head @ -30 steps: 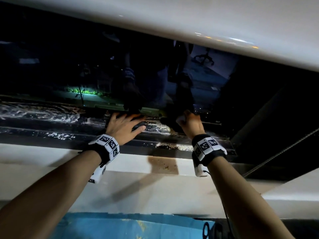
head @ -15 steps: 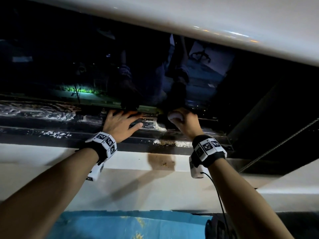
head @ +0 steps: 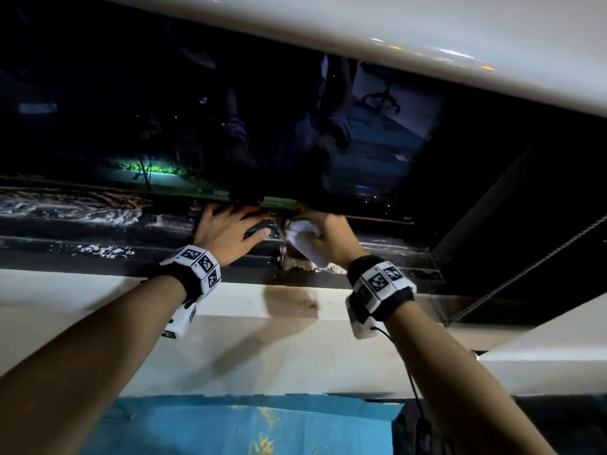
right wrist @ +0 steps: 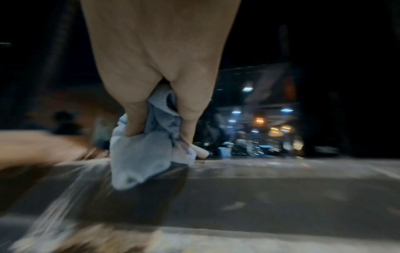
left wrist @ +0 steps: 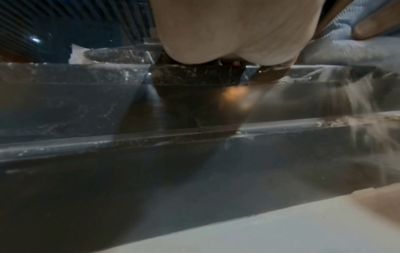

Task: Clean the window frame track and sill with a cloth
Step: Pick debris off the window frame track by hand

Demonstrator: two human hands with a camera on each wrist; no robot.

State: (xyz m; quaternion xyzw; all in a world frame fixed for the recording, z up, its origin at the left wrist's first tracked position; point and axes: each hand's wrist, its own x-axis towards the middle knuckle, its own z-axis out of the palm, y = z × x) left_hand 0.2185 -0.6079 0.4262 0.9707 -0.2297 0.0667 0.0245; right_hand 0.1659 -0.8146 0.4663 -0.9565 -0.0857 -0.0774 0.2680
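A bunched pale cloth (head: 303,238) is gripped by the right hand (head: 331,239) against the dirty black window track (head: 98,231) (left hand (head: 226,231) laid flat, fingers spread, just beside).

Looks like an indoor room at night, maybe an office: dark window glass (head: 230,110) reflecting a swivel chair (head: 382,95), a grimy black sliding track (head: 98,231) over a white sill (head: 98,290), lit buildings outside.
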